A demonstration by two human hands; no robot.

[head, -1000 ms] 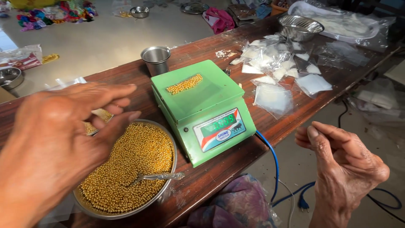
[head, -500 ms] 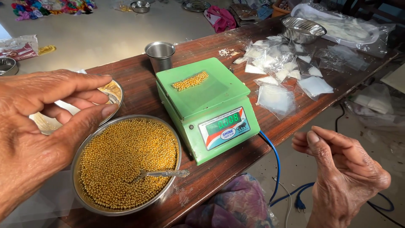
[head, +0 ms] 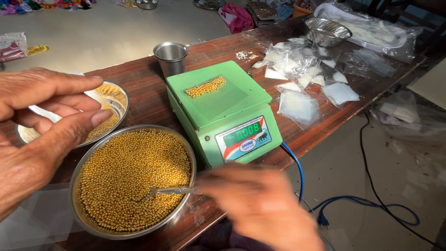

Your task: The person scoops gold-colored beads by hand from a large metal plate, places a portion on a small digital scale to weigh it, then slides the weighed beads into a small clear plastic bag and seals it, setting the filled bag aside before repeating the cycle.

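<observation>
Wooden table point(head: 139, 88), right hand point(head: 260, 204) at spoon point(head: 172, 190)

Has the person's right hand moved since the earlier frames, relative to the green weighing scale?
Yes. The right hand, blurred with motion, has come in from the right of the green weighing scale to the spoon handle in the steel bowl of golden beads.

A single head-worn camera looks steeply down from close above the dark wooden table point(head: 139, 93). It faces toward 12 o'clock across the green plastic weighing scale point(head: 223, 109) at centre; the blurred right hand point(head: 260, 204), seemingly nearest, fills 6 o'clock.
</observation>
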